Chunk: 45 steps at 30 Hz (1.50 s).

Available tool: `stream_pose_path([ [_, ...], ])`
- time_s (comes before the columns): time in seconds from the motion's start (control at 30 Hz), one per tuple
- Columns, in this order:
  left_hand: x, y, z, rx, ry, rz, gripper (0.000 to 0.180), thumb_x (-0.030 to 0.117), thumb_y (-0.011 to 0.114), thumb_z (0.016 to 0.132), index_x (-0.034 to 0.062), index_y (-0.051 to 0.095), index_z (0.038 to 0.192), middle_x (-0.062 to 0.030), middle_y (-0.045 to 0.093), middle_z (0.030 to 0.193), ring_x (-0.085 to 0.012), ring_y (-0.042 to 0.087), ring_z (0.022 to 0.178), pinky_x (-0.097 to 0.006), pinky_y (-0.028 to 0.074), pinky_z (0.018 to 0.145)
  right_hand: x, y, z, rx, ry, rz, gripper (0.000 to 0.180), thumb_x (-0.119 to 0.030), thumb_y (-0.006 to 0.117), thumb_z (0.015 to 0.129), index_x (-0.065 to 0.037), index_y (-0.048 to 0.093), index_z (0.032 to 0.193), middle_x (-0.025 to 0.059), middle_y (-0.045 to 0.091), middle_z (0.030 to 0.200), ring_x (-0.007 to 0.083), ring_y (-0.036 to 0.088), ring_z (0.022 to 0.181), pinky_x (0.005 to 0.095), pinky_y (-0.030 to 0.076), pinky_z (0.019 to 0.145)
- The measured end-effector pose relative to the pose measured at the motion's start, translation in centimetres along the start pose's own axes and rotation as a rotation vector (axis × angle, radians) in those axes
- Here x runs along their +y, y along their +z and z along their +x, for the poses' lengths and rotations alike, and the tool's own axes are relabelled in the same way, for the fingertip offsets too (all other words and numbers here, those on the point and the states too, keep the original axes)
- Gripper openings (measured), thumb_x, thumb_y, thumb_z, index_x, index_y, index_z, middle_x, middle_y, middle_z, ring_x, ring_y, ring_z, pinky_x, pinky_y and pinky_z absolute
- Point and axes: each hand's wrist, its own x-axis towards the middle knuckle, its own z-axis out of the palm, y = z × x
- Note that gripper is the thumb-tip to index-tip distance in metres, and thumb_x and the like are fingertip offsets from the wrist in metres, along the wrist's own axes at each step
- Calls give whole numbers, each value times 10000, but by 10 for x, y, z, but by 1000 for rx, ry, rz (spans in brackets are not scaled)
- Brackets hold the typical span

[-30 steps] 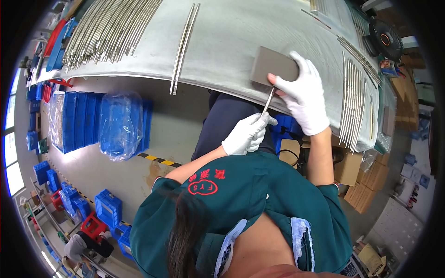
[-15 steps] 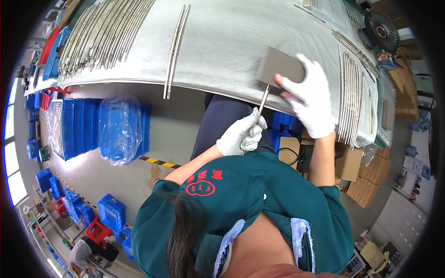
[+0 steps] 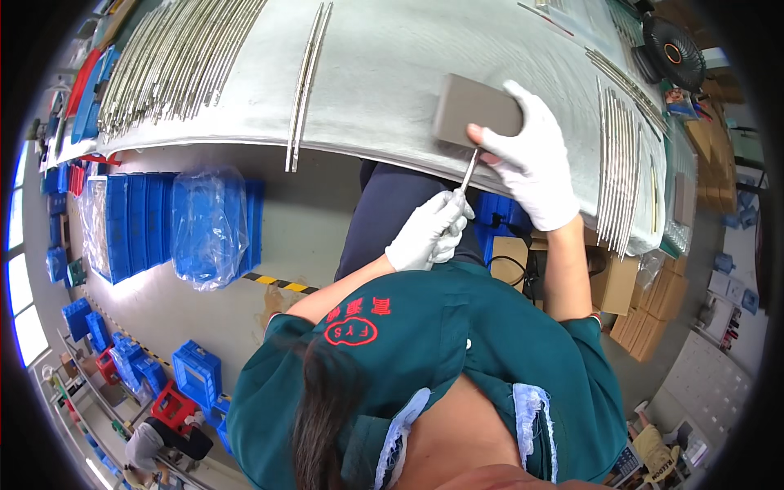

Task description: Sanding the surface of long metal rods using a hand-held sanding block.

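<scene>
Both my hands wear white gloves. My right hand (image 3: pixel 532 159) presses a grey-brown sanding block (image 3: pixel 475 109) flat on the grey table (image 3: pixel 392 73) near its front edge. Below the edge, my left hand (image 3: pixel 429 232) is closed around the lower end of a thin metal strip (image 3: pixel 469 171). The strip's upper end runs up under the block. Two more long strips (image 3: pixel 307 82) lie side by side on the table to the left of the block.
Many metal strips (image 3: pixel 175 57) lie fanned at the table's far left and another row (image 3: pixel 621 155) at its right. Blue plastic bins (image 3: pixel 139 224), some wrapped in clear film, stand on the floor to the left. Cardboard boxes (image 3: pixel 645 302) sit at the right, a fan (image 3: pixel 674 53) at the top right.
My left hand with the strip has shifted slightly while my right hand keeps the block pressed on the strip's end; the view has tilted a little.
</scene>
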Motion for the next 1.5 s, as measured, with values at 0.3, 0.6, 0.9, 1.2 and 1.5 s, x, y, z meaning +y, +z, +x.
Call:
stream_pose_path([
  [0.3, -1, 4, 1, 47, 49, 59, 312, 368, 498, 944, 57, 480, 951, 48, 381, 634, -9, 253, 404, -175, 224, 360, 21, -29, -40, 64, 253, 22, 442, -92, 731, 648, -231, 676, 1064, 216, 515, 1217, 367, 532, 1053, 400, 436, 887],
  [0.6, -3, 2, 1, 55, 18, 42, 316, 363, 495, 946, 48, 515, 959, 61, 377, 633, -6, 258, 411, -172, 219, 368, 15, -12, -25, 9, 85, -54, 434, -109, 732, 640, -262, 681, 1042, 213, 525, 1203, 360, 536, 1048, 402, 437, 882],
  [0.9, -16, -16, -14, -100, -166, -55, 582, 555, 328, 935, 18, 552, 958, 42, 330, 537, -48, 290, 415, -214, 254, 385, 28, -21, -57, -65, 428, -24, 484, -185, 704, 724, -161, 604, 1197, 225, 431, 1317, 382, 480, 1125, 406, 374, 967],
  [1.2, -4, -11, -3, -71, 38, -137, 340, 388, 456, 956, 58, 512, 899, 36, 383, 563, -27, 280, 385, -179, 246, 348, 26, -22, -54, -56, 462, 33, 480, -191, 705, 726, -156, 606, 1194, 232, 410, 1337, 382, 479, 1140, 402, 377, 974],
  [1.5, -7, -10, -2, -23, 72, -62, 322, 352, 462, 961, 33, 503, 946, 27, 408, 606, -26, 268, 394, -183, 240, 357, 26, -24, -52, -81, 484, 50, 488, -178, 698, 734, -155, 594, 1210, 239, 404, 1340, 385, 475, 1148, 403, 376, 979],
])
